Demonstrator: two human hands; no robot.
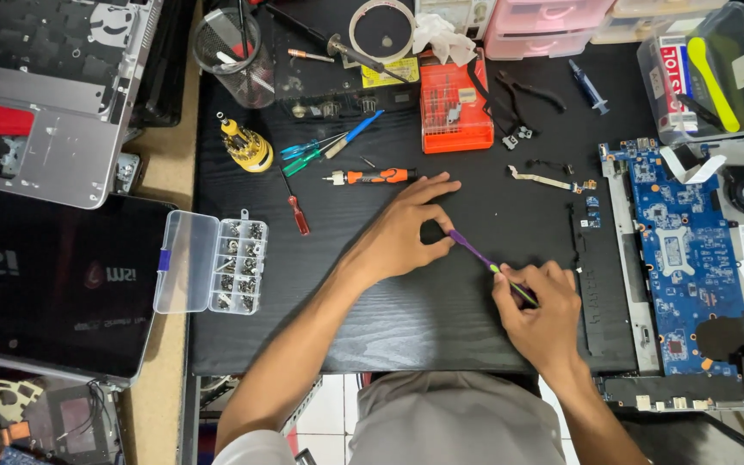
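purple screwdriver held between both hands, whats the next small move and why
Probably twist the tip end with the left hand, since its thumb and finger pinch the end of the purple screwdriver while the right hand grips the handle above the black table.

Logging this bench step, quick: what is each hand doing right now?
Left hand: closed, thumb and forefinger pinching the tip of the purple-handled tool.
Right hand: closed around that tool's other end.

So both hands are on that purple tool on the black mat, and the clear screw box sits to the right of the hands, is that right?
Not quite. In the head view the left hand and right hand do hold the purple tool over the black mat, but the clear screw box sits to their left.
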